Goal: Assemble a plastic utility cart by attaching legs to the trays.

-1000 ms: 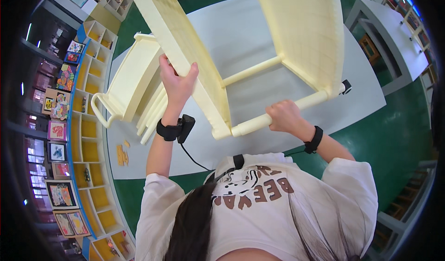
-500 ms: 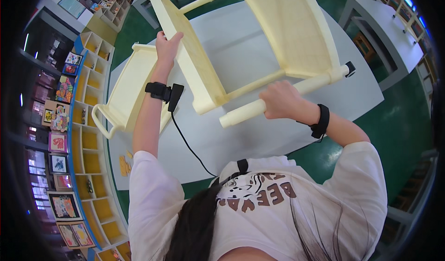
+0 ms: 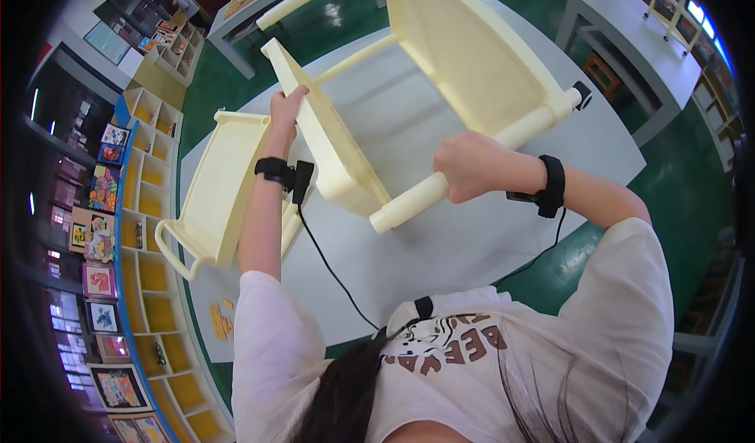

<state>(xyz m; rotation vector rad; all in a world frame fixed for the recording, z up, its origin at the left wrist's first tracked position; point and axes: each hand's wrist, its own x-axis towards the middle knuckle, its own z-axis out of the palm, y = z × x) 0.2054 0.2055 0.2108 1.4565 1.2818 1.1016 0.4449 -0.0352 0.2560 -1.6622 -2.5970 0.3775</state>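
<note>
A cream plastic frame stands tilted over the grey-white table [image 3: 346,286]. My left hand [image 3: 287,114] is closed on the upper edge of its narrow tray-like panel [image 3: 334,148]. Wrapped in a fist round a thick cream tube [image 3: 409,205] is my right hand [image 3: 476,164]. The tube's free end overlaps the near end of the narrow panel; whether they are joined I cannot tell. Toward its other end the tube meets a wide curved panel [image 3: 480,50], with a black caster [image 3: 582,95] at the tip. Thin rods link the two panels.
Left of my left arm lies another cream tray [image 3: 220,180] with a loop handle. Small wooden pieces [image 3: 220,323] rest near the table's left edge. Black cables [image 3: 334,274] run from my wrist straps. Shelves [image 3: 153,235] line the left; other tables [image 3: 637,50] stand beyond.
The frame has tilted, and a far tube has come into view at the top. The narrow panel's near end has shifted toward the thick tube's free end. Both hands keep their hold.
</note>
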